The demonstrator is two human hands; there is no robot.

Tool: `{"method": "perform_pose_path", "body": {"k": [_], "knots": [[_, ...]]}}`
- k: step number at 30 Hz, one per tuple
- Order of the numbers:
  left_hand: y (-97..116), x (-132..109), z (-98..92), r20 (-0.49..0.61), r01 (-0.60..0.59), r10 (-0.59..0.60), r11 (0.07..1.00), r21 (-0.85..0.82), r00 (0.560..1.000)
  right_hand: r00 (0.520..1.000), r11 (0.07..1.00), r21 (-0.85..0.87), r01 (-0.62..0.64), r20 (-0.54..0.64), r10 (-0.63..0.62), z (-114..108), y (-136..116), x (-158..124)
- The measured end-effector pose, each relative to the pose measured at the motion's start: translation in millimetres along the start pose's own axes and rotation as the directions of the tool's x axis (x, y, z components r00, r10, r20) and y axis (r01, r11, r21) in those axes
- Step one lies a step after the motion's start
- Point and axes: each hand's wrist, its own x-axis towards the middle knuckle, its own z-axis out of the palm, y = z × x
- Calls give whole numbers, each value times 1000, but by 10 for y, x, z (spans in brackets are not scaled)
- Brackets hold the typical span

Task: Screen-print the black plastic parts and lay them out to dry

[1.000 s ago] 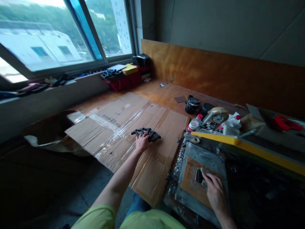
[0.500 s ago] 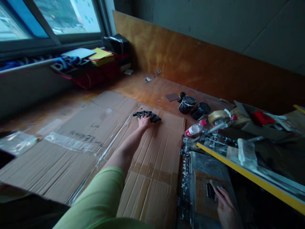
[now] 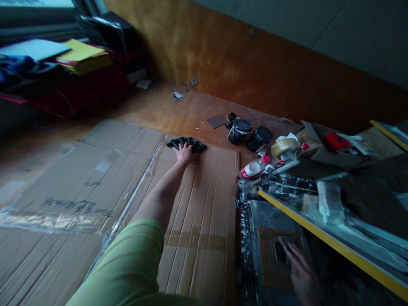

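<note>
Head view: left hand holds a black ribbed arch on corrugated cardboard.

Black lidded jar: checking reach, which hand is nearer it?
Left. The left hand rests on a black curved piece on the brown cardboard sheet, short of the black lidded jar; the right hand is farther, down by the grey metal frame.
</note>
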Motion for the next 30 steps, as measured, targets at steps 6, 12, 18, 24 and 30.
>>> {"method": "perform_pose_path", "body": {"k": [6,12,18,24,30], "knots": [[9,-427,116,-26,-18,17,1000,-25,1000,1000,1000,7,5,16,-5,-1,-42,17],[150,-1133,131,-7,-59,59,998,-30,998,997,998,43,-40,64,37,-43,-103,104],[489,-1910,-73,-40,-176,175,984,-26,984,997,993,114,-20,80,10,-57,-122,187],[1034,-2624,-313,-195,-179,149,973,-147,970,978,971,234,43,187,-89,-6,-5,269],[1721,-3211,-616,-240,-165,43,840,-517,970,922,941,323,104,323,-213,38,118,402]]}}
